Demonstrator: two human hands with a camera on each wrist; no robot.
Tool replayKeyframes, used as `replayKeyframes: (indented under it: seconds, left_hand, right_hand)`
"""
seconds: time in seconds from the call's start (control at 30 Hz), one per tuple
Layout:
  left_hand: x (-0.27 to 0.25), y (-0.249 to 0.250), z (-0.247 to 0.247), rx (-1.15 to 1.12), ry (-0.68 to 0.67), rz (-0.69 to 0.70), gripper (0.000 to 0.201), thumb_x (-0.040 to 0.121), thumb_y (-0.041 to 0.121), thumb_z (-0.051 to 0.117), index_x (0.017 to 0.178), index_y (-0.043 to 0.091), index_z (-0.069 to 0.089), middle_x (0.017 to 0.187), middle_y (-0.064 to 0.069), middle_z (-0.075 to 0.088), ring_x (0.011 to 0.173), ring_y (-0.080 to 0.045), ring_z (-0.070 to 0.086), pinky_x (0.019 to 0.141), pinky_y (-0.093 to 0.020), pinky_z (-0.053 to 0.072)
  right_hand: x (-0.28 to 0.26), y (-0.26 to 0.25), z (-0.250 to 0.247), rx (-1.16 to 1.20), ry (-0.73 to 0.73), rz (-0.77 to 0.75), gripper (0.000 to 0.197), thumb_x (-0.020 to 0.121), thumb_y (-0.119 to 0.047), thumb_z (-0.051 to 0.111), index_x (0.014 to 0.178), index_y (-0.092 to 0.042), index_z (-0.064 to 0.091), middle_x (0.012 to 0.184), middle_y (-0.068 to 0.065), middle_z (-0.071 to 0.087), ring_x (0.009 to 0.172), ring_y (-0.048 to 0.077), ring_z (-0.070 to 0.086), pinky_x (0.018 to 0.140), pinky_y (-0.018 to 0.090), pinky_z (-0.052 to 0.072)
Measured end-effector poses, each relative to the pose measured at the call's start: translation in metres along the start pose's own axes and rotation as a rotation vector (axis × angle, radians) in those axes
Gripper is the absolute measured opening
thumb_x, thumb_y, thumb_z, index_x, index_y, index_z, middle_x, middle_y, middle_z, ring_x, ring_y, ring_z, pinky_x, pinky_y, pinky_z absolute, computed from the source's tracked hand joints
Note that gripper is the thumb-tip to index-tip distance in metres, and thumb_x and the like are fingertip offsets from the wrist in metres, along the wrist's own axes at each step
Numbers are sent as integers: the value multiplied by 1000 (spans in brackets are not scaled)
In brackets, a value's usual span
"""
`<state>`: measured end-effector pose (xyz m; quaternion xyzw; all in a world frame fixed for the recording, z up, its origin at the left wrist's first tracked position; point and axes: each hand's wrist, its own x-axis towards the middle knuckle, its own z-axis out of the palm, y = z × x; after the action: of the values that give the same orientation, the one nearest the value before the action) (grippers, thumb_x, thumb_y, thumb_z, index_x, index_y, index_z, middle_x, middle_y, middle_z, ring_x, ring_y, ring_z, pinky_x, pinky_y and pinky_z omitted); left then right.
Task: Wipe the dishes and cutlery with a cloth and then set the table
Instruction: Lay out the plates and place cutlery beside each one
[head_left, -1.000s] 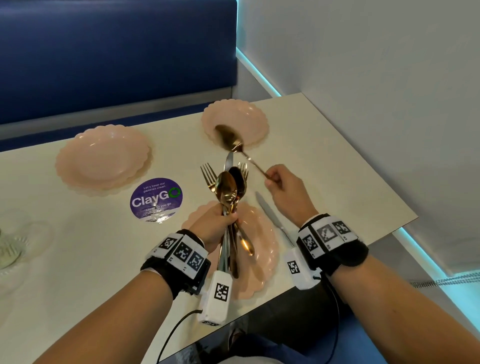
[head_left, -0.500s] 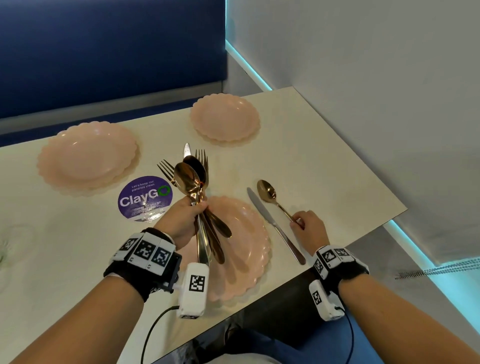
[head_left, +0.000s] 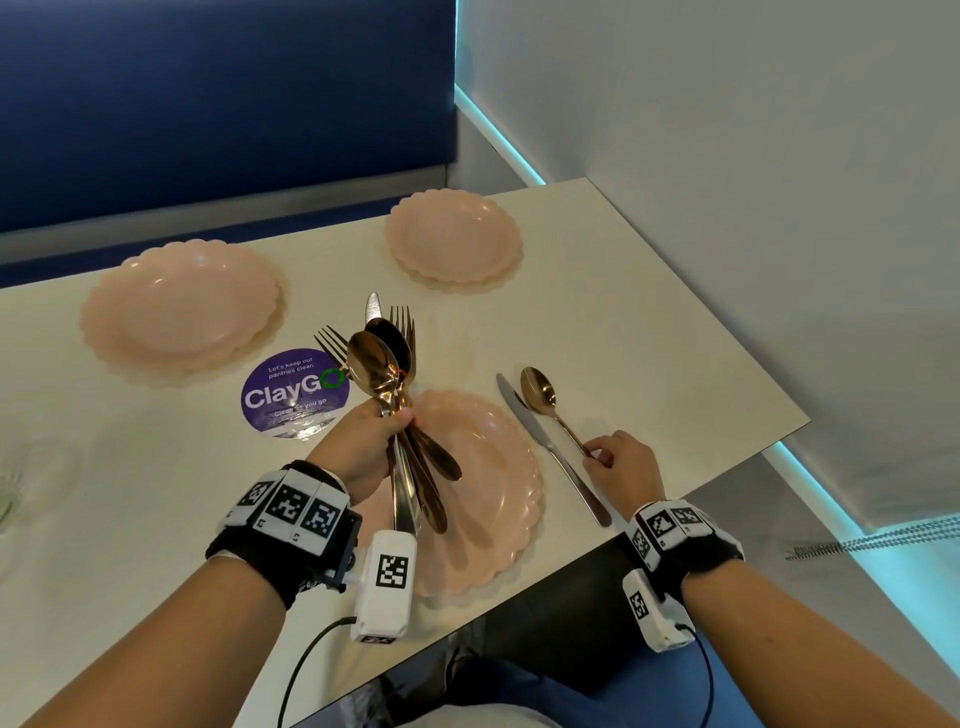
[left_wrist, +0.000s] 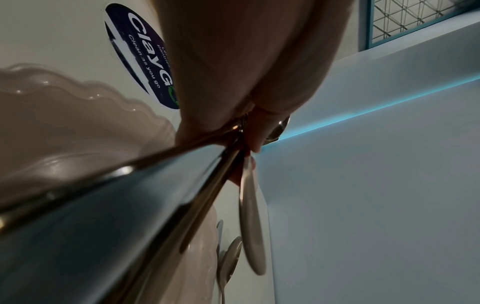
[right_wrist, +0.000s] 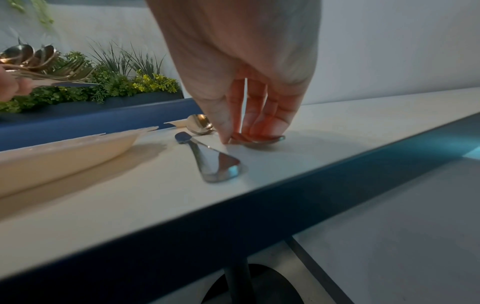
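I observed the table (head_left: 597, 332) bearing three plates; the near plate (head_left: 493, 499) had a knife (head_left: 545, 447) just beside it. My left hand (head_left: 358, 447) gripped bundled cutlery (head_left: 395, 374) above it. My right hand (head_left: 621, 460) pinched the spoon (head_left: 540, 395) handle, spoon lying beside the knife.

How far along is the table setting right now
Done: three pink plates are out, and the near plate has a knife lying to its right. In hand: the right hand pinches the handle of a gold spoon laid beside that knife. Left: the left hand grips a bundle of cutlery, and the far right plate and far left plate have none.
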<state>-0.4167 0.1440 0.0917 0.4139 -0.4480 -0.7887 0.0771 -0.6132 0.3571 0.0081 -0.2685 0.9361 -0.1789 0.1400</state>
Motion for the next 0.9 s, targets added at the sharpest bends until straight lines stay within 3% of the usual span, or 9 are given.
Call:
replayKeyframes:
  seconds: [0.2,0.3,0.37,0.47,0.57,0.6,0.7,0.83,0.9]
  left_hand:
    - [-2,-4,-4,-6,-8,-7,21,99,8,36,85,14,50,76,-5,50,68,-17,50,62,-30,39]
    - [-6,-5,-6,-25,8,-4,21,98,8,36,86,13,52,79,-6,56,71,-18,53,63,-31,40]
    - [-9,-4,-8,-41,13,1,21,98,7,36,86,13,52,80,-6,58,72,-18,55,63,-32,42]
    - [-13,-3,-13,-38,20,2,19,98,8,37,87,13,52,80,-6,57,72,-17,55,62,-31,42]
    - [-19,-2,-23,-40,19,17,19,98,8,36,87,13,52,79,-5,56,70,-17,53,66,-31,43]
    - [-21,-2,-26,-43,14,24,19,98,8,37,88,12,52,80,-5,57,71,-17,53,67,-30,43]
    - [-28,-1,-39,-37,22,42,15,98,8,38,95,10,53,80,-7,60,70,-16,58,65,-29,45]
    - [-42,0,-62,-18,83,74,18,98,8,39,112,4,50,79,-7,61,60,-12,62,51,-22,49]
    - [-50,-2,-75,-25,113,84,16,97,8,40,108,5,52,76,-6,62,58,-10,62,52,-22,49]
  right_hand:
    - [-4,-1,-1,-11,-1,30,21,87,-16,59,105,-9,69,94,9,62,78,15,52,73,24,42]
    - [-5,-12,-8,-34,-3,14,27,87,-19,60,112,-10,64,105,8,61,93,19,55,79,27,44]
    - [-5,-33,-19,5,36,-64,27,87,-18,60,113,-11,63,106,9,59,100,24,53,78,27,41]
    - [-8,-87,-32,168,56,-273,18,84,-15,64,100,-7,69,88,12,62,82,25,57,74,31,44]
    - [-22,-146,-34,277,-110,-414,12,83,-19,68,91,-12,72,79,-1,59,69,6,52,85,22,38]
    - [-28,-164,-31,282,-179,-461,13,82,-21,68,91,-13,72,78,-5,58,67,2,50,82,18,36]
    - [-44,-206,-19,254,-327,-537,18,81,-23,70,96,-14,71,79,-3,57,67,7,50,67,20,41]
    - [-55,-238,-1,178,-424,-484,19,82,-18,69,98,-10,63,79,2,59,72,15,54,68,27,44]
    - [-60,-251,7,115,-445,-500,19,85,-20,66,100,-10,60,74,-2,55,75,16,52,67,27,41]
